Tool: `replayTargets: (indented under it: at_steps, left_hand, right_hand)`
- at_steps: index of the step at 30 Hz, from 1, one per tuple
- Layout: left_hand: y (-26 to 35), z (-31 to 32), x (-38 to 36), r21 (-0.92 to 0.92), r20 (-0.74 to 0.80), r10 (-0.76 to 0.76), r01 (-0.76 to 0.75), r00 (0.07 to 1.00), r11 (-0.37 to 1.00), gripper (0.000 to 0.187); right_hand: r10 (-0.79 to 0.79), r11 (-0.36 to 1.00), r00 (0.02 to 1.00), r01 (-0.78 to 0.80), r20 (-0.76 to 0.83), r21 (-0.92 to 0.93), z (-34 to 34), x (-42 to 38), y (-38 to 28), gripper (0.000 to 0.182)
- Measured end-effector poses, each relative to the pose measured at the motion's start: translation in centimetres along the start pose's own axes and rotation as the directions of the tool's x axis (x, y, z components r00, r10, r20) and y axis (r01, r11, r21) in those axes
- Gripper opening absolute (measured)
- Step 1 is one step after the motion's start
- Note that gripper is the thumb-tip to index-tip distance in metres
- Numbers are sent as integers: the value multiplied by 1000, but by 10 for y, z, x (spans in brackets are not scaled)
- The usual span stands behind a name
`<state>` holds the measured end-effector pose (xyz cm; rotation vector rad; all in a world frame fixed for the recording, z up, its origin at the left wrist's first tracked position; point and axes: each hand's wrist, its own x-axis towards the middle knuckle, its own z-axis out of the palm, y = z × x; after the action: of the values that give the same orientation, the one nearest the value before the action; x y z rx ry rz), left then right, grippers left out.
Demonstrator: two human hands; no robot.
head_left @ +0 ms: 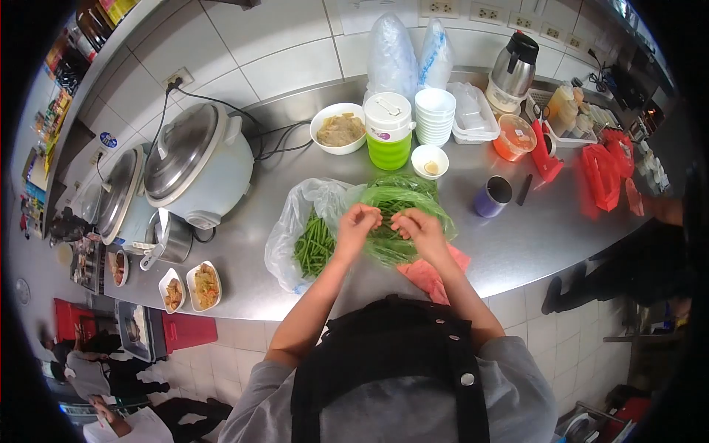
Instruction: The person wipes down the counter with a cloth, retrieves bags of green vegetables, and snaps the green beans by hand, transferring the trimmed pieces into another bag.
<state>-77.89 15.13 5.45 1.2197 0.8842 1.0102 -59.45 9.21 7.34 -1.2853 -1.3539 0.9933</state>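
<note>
Two bare hands are seen from above, over a steel counter point(517, 244). The left hand point(357, 225) & right hand point(415, 227) are both curled, fingertips pinched on thin green beans point(390, 210) at the mouth of a green plastic bag point(402, 196), which lies at the counter's middle, just in front of the person. A clear plastic bag point(292, 229), just beside on the left, is seen w/ more beans lying loose in it. A pink cloth point(428, 277) is partly covered by the right forearm.

Behind the bags, a bowl of mash point(338, 129), a green-and-white jug point(388, 129), stacked white cups point(434, 114) & a small white bowl point(430, 160) are set. Two rice cookers point(196, 162) are placed at far left; a purple cup point(492, 196) is set to the right.

Handling, as judged: the beans are prob. light, slim & fairly stiff, likely to snap if bent hard, so a fingertip pinch near an end would suit best. The bags are thin, soft & slippery; they are best taken at the rim.
</note>
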Motion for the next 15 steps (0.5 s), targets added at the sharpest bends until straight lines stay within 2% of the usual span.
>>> replayTargets:
  at_steps: [1, 2, 3, 4, 5, 9, 11, 15]
  left_hand:
    - [-1, 0, 0, 54, 24, -8, 6, 1000, 999, 17]
    - [-2, 1, 0, 107, 48, -17, 12, 999, 994, 23]
    - [-1, 3, -3, 108, 49, -18, 13, 999, 994, 23]
    - [0, 6, -7, 79, 100, -94, 86, 991, 993, 26]
    - [2, 7, -9, 55, 153, -167, 160, 974, 986, 29]
    - [2, 6, -11, 48, 251, -197, 191, 948, 980, 30]
    - [-3, 5, -10, 176, 268, -128, 82, 955, 981, 26]
    - [-5, 5, -11, 223, 275, -161, 100, 948, 970, 18]
  right_hand:
    - [157, 956, 987, -159, 28, 247, -3, 1, -2, 18]
    - [157, 956, 987, -159, 28, 248, -5, 1, -4, 18]
    - [149, 928, 989, -143, 9, 343, -6, 1, -7, 20]
    - [141, 892, 990, -122, -11, 435, -8, 2, -8, 23]
    - [131, 898, 991, -112, -16, 426, -9, 3, -4, 23]
    - [124, 941, 988, -87, -95, 326, -10, 5, 0, 23]
    - [98, 970, 984, -62, -146, 236, -9, 4, 0, 22]
    - [76, 983, 980, -43, -183, 176, -6, 3, -6, 20]
